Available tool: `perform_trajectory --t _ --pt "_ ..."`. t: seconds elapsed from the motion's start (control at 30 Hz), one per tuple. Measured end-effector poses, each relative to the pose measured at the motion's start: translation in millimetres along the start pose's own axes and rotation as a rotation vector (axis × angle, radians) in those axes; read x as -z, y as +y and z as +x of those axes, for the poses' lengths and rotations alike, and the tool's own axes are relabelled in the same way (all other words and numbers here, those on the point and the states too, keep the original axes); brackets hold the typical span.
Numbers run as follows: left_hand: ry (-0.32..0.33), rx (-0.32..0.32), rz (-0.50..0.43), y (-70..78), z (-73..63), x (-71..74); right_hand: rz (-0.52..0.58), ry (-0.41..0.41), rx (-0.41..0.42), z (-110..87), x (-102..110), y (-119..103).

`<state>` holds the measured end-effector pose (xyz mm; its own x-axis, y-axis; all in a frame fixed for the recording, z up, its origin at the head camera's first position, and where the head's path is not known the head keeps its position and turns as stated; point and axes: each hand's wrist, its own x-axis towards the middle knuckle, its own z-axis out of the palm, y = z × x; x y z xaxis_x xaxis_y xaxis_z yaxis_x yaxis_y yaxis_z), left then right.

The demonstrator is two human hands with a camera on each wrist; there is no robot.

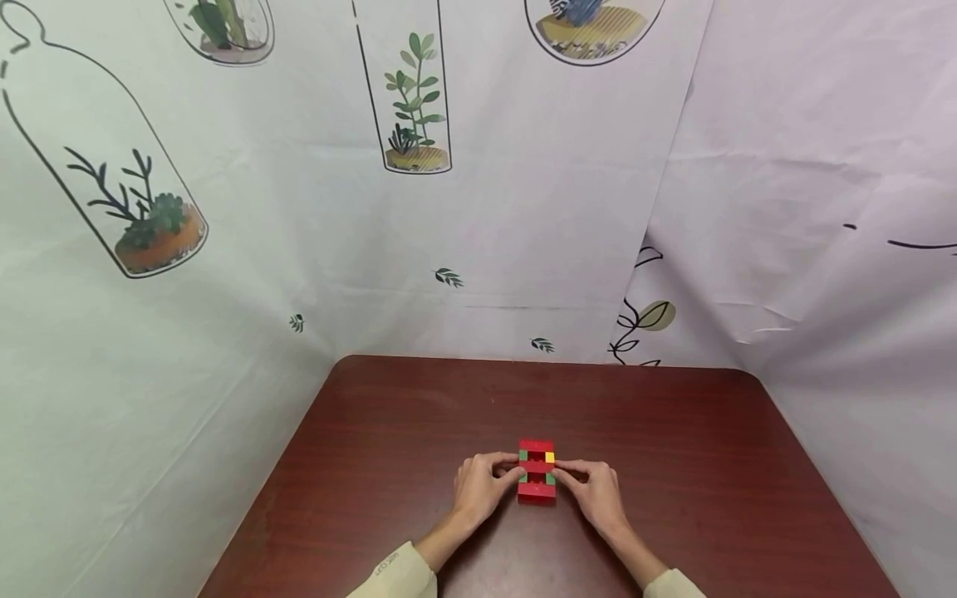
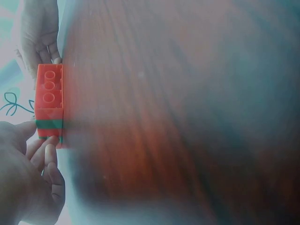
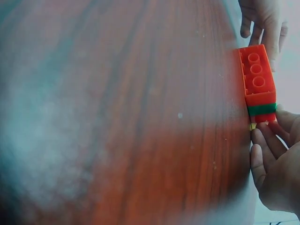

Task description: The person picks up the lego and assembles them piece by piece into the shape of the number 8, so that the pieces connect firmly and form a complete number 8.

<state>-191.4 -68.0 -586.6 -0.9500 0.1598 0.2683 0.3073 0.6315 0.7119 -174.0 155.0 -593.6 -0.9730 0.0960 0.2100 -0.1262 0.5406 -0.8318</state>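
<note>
In the head view a small toy brick structure (image 1: 536,492) stands on the table between both hands. Three red bricks lie crosswise, one behind another, with small green bricks (image 1: 522,477) and one yellow brick (image 1: 550,457) joining them at the sides. My left hand (image 1: 475,487) grips its left side with thumb and fingers. From the right, my right hand (image 1: 601,493) holds the opposite side, its thumb at the middle red brick. Round hollow tubes show on the red end brick (image 3: 258,70) in the right wrist view, facing that camera.
The dark reddish-brown table (image 1: 404,407) has rounded far corners. White cloth (image 1: 508,249) printed with plants in glass jars hangs behind it and along both sides. Pale sleeves (image 1: 399,573) cover the forearms near the front.
</note>
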Motion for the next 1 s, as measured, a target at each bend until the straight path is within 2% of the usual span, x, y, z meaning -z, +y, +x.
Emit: perform_trajectory --t 0.47,0.73,0.83,1.0 --pt "0.0 -0.005 -0.01 -3.4 0.2 -3.2 -0.015 -0.017 -0.02 2.4 -2 1" --pt "-0.007 -0.008 -0.016 -5.7 0.2 -3.5 0.014 -0.046 -0.043 3.1 1 2" --pt "-0.007 -0.016 -0.027 -7.4 0.7 -2.6 0.062 -0.056 -0.043 1.2 3 2" --pt "0.016 -0.043 -0.033 -10.9 0.2 1.2 0.212 -0.053 -0.044 -1.2 7 5"
